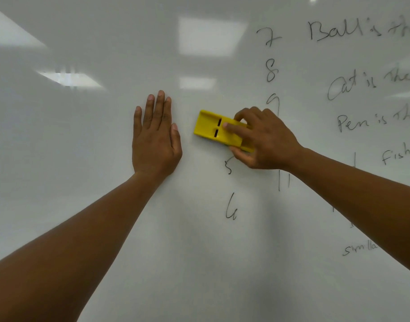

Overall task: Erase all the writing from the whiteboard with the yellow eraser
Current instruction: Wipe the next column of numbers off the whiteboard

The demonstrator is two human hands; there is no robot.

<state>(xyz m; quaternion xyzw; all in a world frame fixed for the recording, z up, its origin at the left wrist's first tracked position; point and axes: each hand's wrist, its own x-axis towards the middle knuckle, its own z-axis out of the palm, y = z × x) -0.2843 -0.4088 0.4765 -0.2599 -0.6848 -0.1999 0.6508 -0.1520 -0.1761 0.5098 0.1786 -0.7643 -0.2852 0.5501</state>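
The whiteboard (83,159) fills the whole view. My right hand (266,140) grips the yellow eraser (211,129) and presses it flat on the board near the centre. My left hand (156,138) rests flat on the board just left of the eraser, fingers together and pointing up. Black writing stays on the right half: a column of numbers 7, 8, 9 (270,66), a partly wiped 5 (228,167) and a 6 (230,209) below the eraser, and lines of words such as "Ball is", "Cat is", "Pen is", "fish" (362,82). My right arm hides some of the writing.
The left half of the board bears no writing and shows pale reflections of ceiling lights (69,79). A small word (359,248) sits low on the right beside my forearm. No board edge or tray is in view.
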